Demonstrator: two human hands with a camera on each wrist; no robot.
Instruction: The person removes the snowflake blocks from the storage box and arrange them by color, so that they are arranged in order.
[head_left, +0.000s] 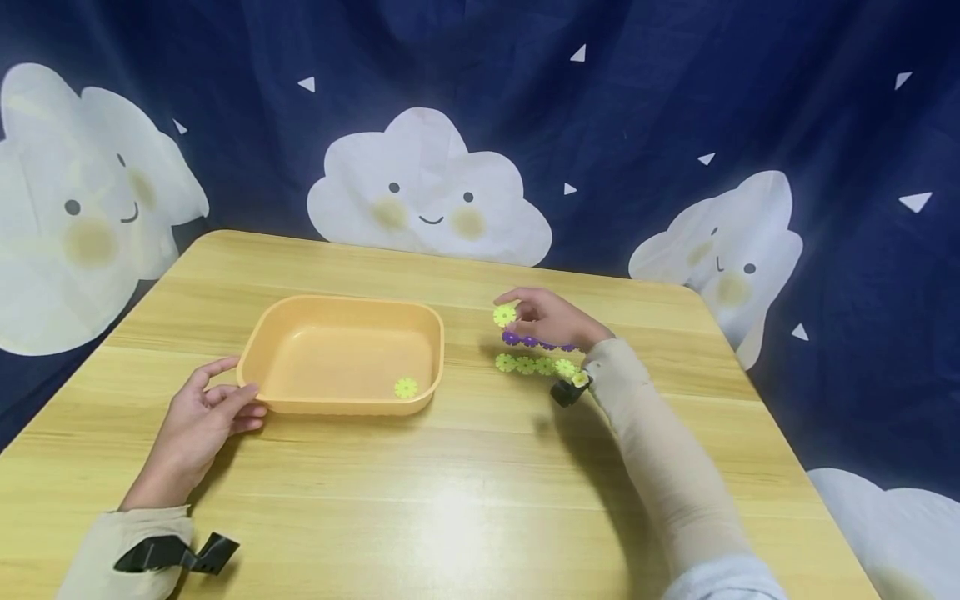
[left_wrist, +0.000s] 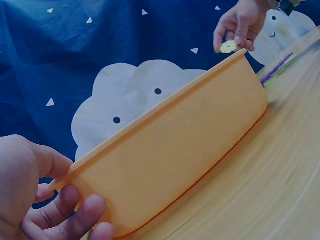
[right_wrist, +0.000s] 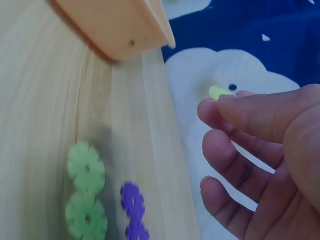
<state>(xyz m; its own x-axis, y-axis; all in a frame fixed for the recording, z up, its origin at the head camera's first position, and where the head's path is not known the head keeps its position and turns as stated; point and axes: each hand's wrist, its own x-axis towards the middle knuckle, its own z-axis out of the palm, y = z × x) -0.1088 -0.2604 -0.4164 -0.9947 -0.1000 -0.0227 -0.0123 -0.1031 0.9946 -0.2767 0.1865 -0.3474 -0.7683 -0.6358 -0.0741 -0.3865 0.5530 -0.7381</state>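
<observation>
An orange plastic tray (head_left: pixel 337 407) stands on the left half of the table. My left hand (head_left: pixel 206 417) grips its near left corner, thumb over the rim and fingers beneath it, as the left wrist view also shows. One yellow-green flower-shaped disc (head_left: pixel 406 387) lies inside, by the near right corner. To the right of the tray, my right hand (head_left: pixel 551 318) pinches another yellow-green flower disc (head_left: pixel 504 316) between thumb and forefinger, above the table. Below that hand lie a row of purple flower discs (head_left: pixel 530 341) and a row of yellow-green ones (head_left: pixel 525 365), partly hidden by the wrist.
The wooden table (head_left: pixel 480 475) spreads under everything, its far edge against a dark blue curtain (head_left: pixel 465 67) printed with smiling clouds. A black strap (head_left: pixel 176 554) sits on the left sleeve, and another black mount (head_left: pixel 567 392) hangs at the right wrist.
</observation>
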